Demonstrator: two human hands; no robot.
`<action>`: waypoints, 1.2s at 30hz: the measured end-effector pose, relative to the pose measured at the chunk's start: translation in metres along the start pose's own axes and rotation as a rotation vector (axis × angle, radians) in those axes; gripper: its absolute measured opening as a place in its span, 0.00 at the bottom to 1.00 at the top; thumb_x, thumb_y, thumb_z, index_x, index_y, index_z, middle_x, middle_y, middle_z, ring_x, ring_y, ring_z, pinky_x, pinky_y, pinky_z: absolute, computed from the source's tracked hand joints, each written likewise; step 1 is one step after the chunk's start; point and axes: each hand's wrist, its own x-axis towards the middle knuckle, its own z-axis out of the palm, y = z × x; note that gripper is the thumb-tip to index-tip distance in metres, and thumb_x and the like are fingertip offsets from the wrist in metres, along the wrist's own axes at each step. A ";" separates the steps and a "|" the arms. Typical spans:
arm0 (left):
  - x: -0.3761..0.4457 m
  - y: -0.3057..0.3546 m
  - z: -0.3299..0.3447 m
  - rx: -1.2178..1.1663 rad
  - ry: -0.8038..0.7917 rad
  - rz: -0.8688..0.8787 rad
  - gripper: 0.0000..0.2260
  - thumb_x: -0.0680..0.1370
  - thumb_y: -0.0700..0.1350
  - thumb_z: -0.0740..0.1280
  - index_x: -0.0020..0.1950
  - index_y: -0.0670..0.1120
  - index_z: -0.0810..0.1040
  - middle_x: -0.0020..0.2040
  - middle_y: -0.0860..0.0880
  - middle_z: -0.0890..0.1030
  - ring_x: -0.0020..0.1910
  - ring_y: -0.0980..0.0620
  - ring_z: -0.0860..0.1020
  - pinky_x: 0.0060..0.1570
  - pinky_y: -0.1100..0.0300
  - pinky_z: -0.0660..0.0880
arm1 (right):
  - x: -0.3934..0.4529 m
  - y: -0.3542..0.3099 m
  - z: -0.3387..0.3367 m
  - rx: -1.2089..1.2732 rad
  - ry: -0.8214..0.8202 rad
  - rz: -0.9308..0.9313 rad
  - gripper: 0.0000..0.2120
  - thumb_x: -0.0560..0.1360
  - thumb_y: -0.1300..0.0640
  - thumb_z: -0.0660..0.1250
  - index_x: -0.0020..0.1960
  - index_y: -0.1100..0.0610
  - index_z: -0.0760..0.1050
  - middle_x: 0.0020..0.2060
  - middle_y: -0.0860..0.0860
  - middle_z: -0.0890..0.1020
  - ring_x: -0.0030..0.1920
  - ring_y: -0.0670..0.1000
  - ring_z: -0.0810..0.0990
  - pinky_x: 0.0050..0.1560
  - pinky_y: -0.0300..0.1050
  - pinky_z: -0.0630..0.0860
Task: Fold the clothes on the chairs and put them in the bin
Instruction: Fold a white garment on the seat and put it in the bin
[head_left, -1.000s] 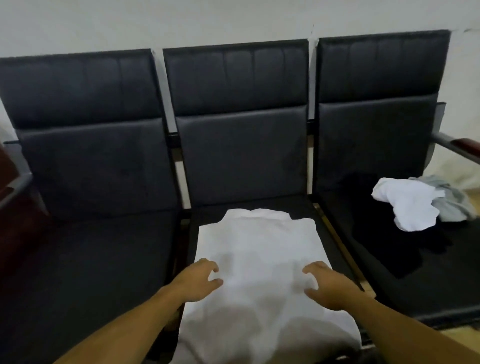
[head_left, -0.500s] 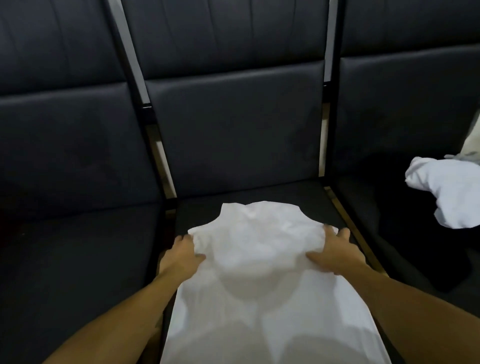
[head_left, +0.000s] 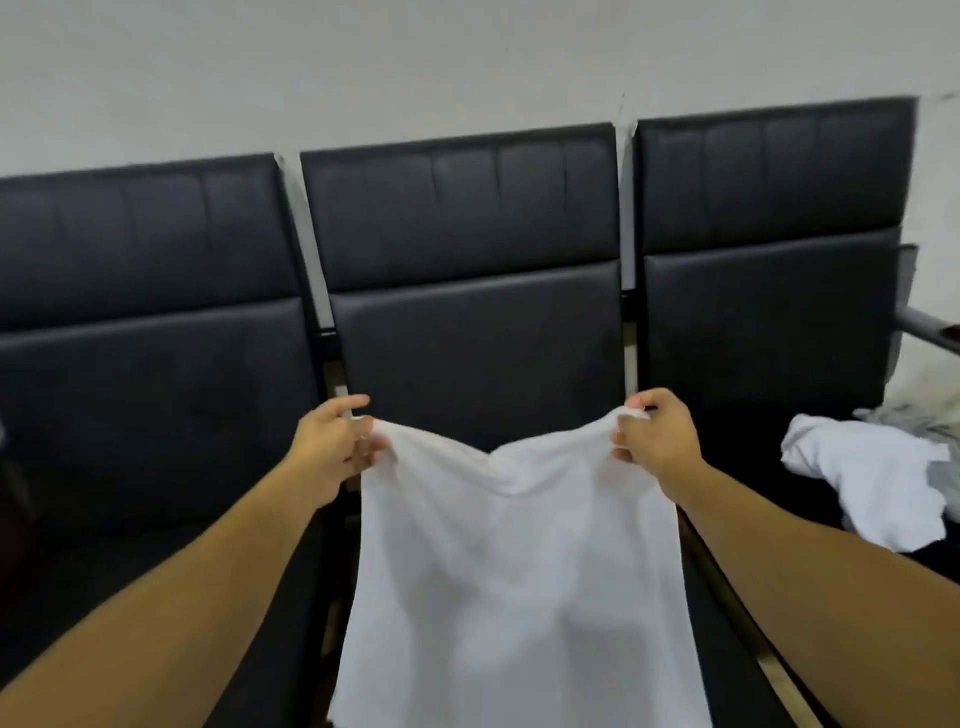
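Note:
A white shirt (head_left: 514, 561) hangs in the air in front of the middle black chair (head_left: 467, 332). My left hand (head_left: 332, 447) pinches its upper left corner and my right hand (head_left: 657, 434) pinches its upper right corner. The cloth sags between the two hands and drapes down over the seat toward me. A crumpled white garment (head_left: 862, 478) lies on the right chair's seat, with a grey garment (head_left: 930, 431) behind it. No bin is in view.
Three black padded chairs stand in a row against a pale wall (head_left: 415, 67). The left chair (head_left: 145, 364) has nothing on its seat. A metal armrest (head_left: 930, 327) juts out at the far right.
The shirt lay flat on the middle seat with my hands resting on it. Both hands slid to its far corners, gripped them, and lifted the shirt up off the seat.

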 end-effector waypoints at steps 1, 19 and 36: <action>-0.008 0.023 -0.004 -0.018 0.002 0.041 0.12 0.81 0.35 0.67 0.61 0.46 0.80 0.53 0.37 0.83 0.44 0.44 0.85 0.38 0.55 0.79 | -0.001 -0.022 -0.008 0.076 0.015 -0.048 0.08 0.78 0.66 0.64 0.55 0.57 0.74 0.52 0.57 0.78 0.46 0.55 0.82 0.39 0.44 0.81; -0.161 -0.116 -0.093 0.457 -0.383 -0.354 0.11 0.79 0.51 0.72 0.56 0.46 0.86 0.60 0.46 0.83 0.54 0.42 0.85 0.52 0.47 0.83 | -0.115 0.103 -0.104 -0.349 -0.305 0.157 0.11 0.73 0.64 0.73 0.54 0.58 0.77 0.46 0.57 0.81 0.39 0.55 0.80 0.36 0.48 0.79; -0.109 -0.223 -0.058 1.138 -0.112 -0.029 0.11 0.76 0.52 0.73 0.47 0.49 0.73 0.53 0.50 0.72 0.47 0.51 0.77 0.48 0.52 0.78 | -0.157 0.169 -0.004 -1.034 -0.818 -0.317 0.31 0.79 0.44 0.62 0.79 0.42 0.56 0.79 0.45 0.57 0.77 0.52 0.55 0.77 0.51 0.58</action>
